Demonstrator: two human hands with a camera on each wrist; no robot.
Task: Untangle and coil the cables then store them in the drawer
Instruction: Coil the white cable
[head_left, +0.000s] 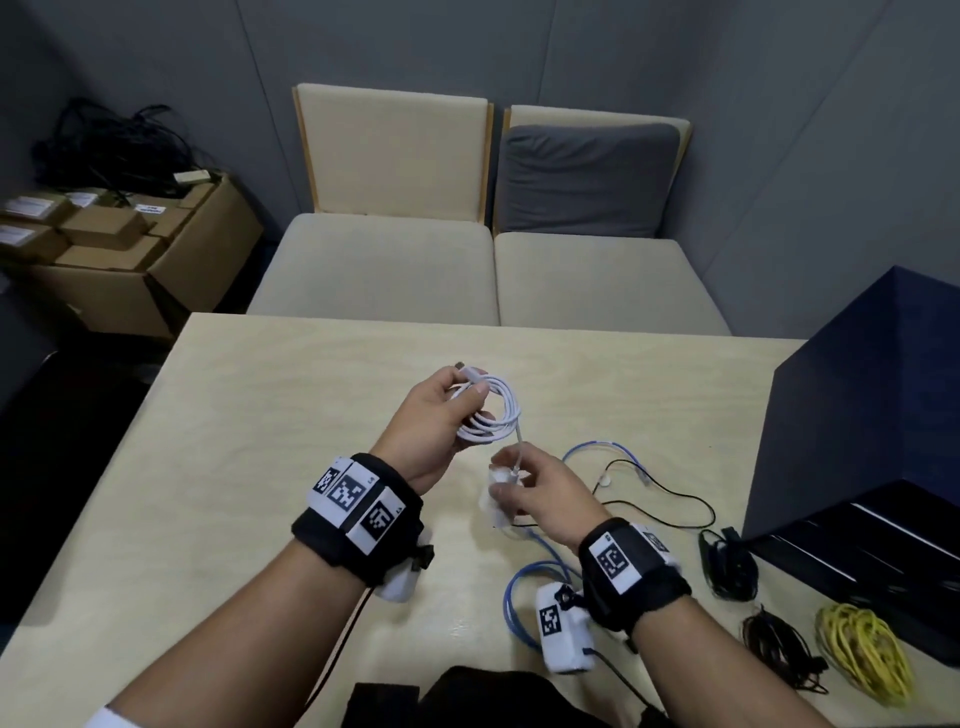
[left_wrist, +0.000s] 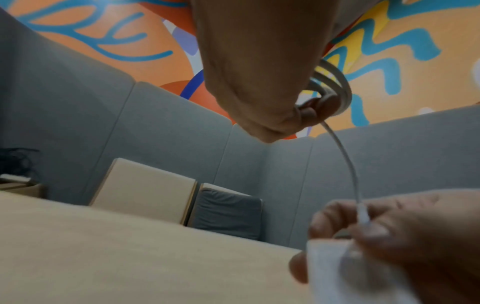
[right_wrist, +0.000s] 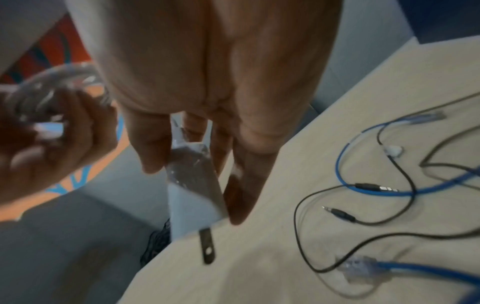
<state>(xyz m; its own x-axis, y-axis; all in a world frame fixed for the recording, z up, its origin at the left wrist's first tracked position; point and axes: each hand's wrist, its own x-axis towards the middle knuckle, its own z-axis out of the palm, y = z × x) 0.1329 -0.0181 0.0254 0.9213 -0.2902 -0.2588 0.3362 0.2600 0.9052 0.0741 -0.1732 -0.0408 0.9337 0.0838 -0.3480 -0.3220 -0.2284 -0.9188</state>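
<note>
Both hands are raised above the table (head_left: 291, 395), the left hand (head_left: 436, 421) curled round the coiled white cable (head_left: 493, 410), the right hand (head_left: 540, 499) just below it pinching the white charger (head_left: 496, 499) at the cable's end.

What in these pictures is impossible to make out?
- Drawer: head view, cut off by the right edge; inside not visible.
- White charger: right wrist view, blurred, fingers cover its top.
- White cable coil: left wrist view, mostly behind the left hand.
- Box labels: head view, too small.
</note>
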